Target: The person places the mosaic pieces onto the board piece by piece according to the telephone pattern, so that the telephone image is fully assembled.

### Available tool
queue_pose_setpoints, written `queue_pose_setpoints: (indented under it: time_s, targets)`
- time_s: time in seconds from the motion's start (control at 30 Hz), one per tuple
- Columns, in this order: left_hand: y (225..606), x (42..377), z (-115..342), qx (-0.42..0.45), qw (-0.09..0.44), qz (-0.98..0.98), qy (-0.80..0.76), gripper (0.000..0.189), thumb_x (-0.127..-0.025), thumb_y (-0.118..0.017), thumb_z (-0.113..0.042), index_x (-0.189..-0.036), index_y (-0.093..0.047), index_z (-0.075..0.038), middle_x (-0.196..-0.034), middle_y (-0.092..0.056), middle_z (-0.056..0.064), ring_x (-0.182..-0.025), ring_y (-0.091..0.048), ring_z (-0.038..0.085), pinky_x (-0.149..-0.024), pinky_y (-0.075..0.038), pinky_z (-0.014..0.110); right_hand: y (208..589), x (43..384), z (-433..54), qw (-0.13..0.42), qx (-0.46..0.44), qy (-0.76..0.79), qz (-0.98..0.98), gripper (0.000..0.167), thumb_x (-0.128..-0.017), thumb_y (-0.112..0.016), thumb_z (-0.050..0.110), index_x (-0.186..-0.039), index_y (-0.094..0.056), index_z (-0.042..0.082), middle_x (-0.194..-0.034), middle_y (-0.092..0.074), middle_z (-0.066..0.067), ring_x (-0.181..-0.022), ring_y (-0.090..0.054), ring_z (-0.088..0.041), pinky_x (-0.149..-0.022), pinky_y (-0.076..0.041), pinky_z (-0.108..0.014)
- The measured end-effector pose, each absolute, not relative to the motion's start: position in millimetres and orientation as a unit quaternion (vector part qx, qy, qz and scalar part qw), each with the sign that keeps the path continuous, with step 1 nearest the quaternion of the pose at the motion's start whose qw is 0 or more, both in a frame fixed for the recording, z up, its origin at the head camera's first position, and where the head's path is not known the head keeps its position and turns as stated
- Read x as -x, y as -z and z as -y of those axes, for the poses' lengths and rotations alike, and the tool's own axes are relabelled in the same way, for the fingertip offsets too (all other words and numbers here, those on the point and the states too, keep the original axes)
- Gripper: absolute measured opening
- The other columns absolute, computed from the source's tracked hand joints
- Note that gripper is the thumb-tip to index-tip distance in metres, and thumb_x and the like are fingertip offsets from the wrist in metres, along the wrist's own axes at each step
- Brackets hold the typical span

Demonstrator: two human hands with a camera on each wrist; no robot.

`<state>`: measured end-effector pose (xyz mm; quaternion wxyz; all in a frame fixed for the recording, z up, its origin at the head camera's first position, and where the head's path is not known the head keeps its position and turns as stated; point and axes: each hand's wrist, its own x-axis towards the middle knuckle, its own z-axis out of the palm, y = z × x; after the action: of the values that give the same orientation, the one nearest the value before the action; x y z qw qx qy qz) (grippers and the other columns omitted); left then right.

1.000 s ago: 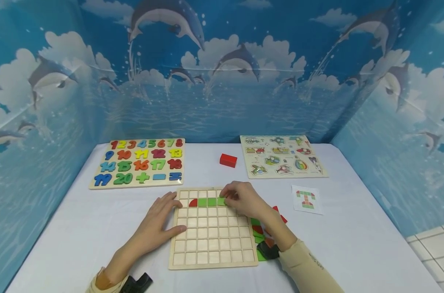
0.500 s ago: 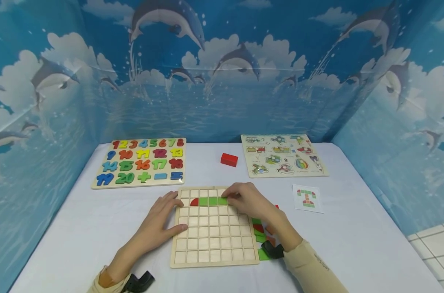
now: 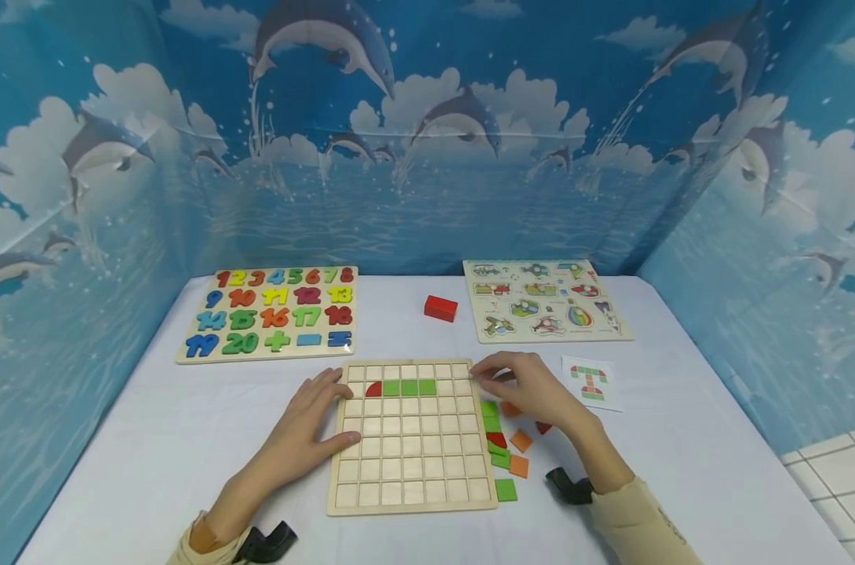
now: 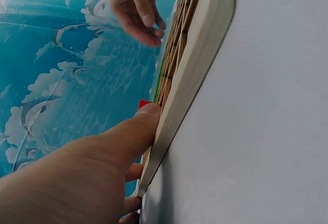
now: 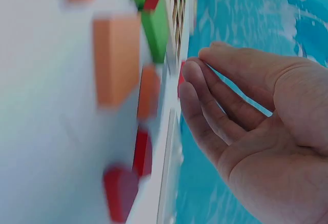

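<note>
A wooden grid board [image 3: 413, 471] lies on the table in the head view. In its second row from the back sit a red quarter-circle tile [image 3: 374, 389] and three green square tiles [image 3: 409, 388] side by side. My left hand [image 3: 307, 424] rests along the board's left rim, thumb and fingertips over the edge, as the left wrist view also shows. Near the back right corner hovers my right hand [image 3: 522, 384], its palm bare and fingers loosely bent in the right wrist view [image 5: 256, 116]. Loose green tiles [image 3: 506, 490], orange tiles [image 3: 519, 466] and red ones lie right of the board.
A number puzzle [image 3: 265, 351] lies at the back left and a vehicle picture puzzle [image 3: 512, 329] at the back right. Between them sits a red block [image 3: 441, 308]. A white card [image 3: 607, 400] with a printed tile pattern lies to the right.
My right hand has left the rightmost green square on the board and moved right to the rim, uncovering loose tiles. My left hand keeps its place.
</note>
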<state>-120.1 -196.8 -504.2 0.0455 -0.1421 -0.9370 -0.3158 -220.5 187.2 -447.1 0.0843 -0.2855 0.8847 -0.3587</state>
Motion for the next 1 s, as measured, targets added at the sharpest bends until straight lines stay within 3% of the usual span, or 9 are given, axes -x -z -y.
queue_pose_setpoints:
  time_s: [0.4, 0.77, 1.0]
  targets:
    - [506, 121, 196, 0.149, 0.053, 0.933, 0.322, 0.054, -0.091, -0.081, -0.049, -0.13, -0.058, -0.02, -0.169, -0.037, 0.015, -0.16, -0.027, 0.039, -0.131, -0.017, 0.063, 459, 213, -242, 0.048, 0.199, 0.348, -0.915, 0.025, -0.095, -0.081, 0.017, -0.119, -0.078, 0.014, -0.115, -0.078, -0.001, -0.102, -0.071, -0.018, -0.098, -0.063, -0.048]
    - [504, 118, 194, 0.147, 0.06, 0.934, 0.319, 0.054, -0.09, -0.081, -0.049, -0.129, -0.058, -0.02, -0.168, -0.039, 0.017, -0.159, -0.029, 0.04, -0.13, -0.019, 0.064, 464, 208, -260, 0.076, 0.159, 0.344, -0.922, 0.029, -0.088, -0.088, 0.023, -0.115, -0.078, 0.018, -0.109, -0.076, 0.002, -0.098, -0.066, -0.018, -0.089, -0.061, -0.025]
    - [503, 119, 194, 0.145, 0.057, 0.937, 0.313, 0.055, -0.09, -0.082, -0.048, -0.131, -0.058, -0.02, -0.169, -0.037, 0.015, -0.16, -0.028, 0.039, -0.131, -0.019, 0.062, 467, 204, -259, 0.066, 0.158, 0.335, -0.927, 0.029, -0.085, -0.091, 0.023, -0.111, -0.078, 0.019, -0.105, -0.074, 0.004, -0.094, -0.064, -0.016, -0.088, -0.061, -0.025]
